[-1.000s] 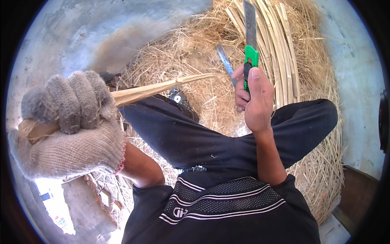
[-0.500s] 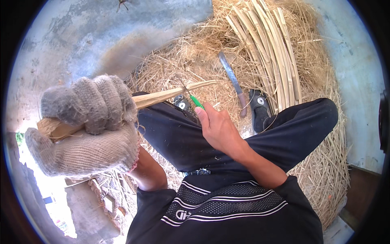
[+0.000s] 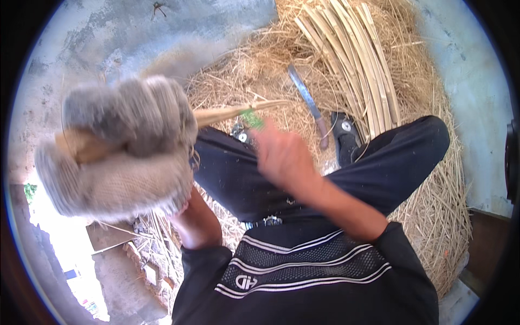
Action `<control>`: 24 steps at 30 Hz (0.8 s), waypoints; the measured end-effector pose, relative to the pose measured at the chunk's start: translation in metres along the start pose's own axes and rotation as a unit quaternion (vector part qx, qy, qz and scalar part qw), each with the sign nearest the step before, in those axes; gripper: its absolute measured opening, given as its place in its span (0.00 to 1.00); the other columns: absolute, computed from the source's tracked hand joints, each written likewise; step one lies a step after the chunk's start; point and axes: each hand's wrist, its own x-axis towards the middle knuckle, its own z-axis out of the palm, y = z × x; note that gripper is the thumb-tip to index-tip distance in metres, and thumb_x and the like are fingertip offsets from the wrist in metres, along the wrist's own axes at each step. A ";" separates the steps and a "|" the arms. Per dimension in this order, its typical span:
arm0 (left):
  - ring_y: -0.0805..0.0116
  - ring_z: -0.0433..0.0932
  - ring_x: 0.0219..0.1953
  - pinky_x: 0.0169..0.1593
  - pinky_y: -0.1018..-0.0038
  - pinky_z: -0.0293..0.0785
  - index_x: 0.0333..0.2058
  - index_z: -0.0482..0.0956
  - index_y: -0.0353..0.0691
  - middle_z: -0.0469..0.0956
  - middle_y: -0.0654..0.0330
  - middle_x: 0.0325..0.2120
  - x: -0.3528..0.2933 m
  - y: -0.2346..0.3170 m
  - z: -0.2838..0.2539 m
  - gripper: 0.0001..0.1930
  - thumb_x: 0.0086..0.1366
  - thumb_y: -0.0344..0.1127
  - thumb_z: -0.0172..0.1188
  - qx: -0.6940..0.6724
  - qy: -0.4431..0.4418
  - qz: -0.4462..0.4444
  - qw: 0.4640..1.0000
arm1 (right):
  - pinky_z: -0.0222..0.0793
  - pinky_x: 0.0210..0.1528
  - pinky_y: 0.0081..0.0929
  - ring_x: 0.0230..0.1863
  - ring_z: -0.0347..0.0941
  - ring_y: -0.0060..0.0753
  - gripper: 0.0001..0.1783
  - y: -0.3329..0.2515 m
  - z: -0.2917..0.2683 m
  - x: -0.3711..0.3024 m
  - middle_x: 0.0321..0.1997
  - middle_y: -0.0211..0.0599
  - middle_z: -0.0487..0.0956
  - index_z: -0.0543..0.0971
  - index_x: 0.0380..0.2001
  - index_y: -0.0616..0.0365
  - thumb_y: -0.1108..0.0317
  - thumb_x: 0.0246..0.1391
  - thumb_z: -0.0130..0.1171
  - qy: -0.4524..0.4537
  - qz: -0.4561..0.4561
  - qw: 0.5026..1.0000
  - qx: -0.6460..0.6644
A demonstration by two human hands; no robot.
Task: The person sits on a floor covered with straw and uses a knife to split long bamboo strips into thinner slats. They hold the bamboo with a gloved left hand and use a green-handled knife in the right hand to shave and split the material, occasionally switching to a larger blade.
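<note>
Nearest is the person's black shirt point(image 3: 325, 292), crossed by white-lined bands, with bare forearms reaching out on both sides. The left hand point(image 3: 127, 146), in a grey knit glove darker over the fingers, is held up beyond the left sleeve. Its grip is fully closed, thumb and fingers wrapped round a wooden strip point(image 3: 216, 115) whose thick end shows between them; the slimmer length runs out to the right, above the left leg and the shavings point(image 3: 244, 67). The bare right hand point(image 3: 287, 160), blurred, has its grip closed about a green cutter point(image 3: 251, 118), which overlaps the strip in view; the blur hides whether blade and wood touch. Below both hands lie bent legs in dark trousers point(image 3: 401, 146), knees spread wide. Past them are two dark shoes, the right one point(image 3: 342, 138) plain to see, the left partly covered by the strip. Just beyond, around the middle of the shavings, a machete point(image 3: 306, 92) lies with its brown handle toward the person and its blade pointing away. To its right, a stack of pale strips point(image 3: 360, 65) stretches from near the right shoe toward the far right edge of the shavings. Blue-grey wall point(image 3: 466, 97) rises past that edge.
</note>
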 end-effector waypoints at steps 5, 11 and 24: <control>0.77 0.51 0.08 0.12 0.76 0.51 0.16 0.63 0.48 0.53 0.70 0.07 0.008 0.002 0.005 0.23 0.65 0.55 0.46 -0.025 0.020 0.003 0.999 | 0.75 0.29 0.44 0.28 0.80 0.49 0.14 0.179 -0.002 -0.043 0.28 0.54 0.81 0.79 0.43 0.58 0.61 0.65 0.49 -0.109 0.283 0.931 -0.203; 0.78 0.51 0.08 0.13 0.74 0.50 0.15 0.60 0.50 0.54 0.70 0.07 0.001 -0.001 -0.007 0.22 0.63 0.55 0.45 -0.002 0.045 -0.031 0.999 | 0.63 0.22 0.50 0.19 0.73 0.58 0.18 0.026 -0.051 0.004 0.15 0.54 0.72 0.72 0.42 0.64 0.57 0.68 0.46 -0.032 0.147 0.971 0.186; 0.75 0.65 0.11 0.17 0.75 0.66 0.18 0.65 0.52 0.65 0.69 0.10 -0.004 0.000 -0.012 0.20 0.60 0.59 0.44 0.032 -0.157 -0.043 0.986 | 0.66 0.24 0.51 0.20 0.73 0.63 0.13 0.003 -0.009 -0.014 0.15 0.56 0.73 0.72 0.38 0.64 0.64 0.66 0.47 0.000 0.079 0.984 0.160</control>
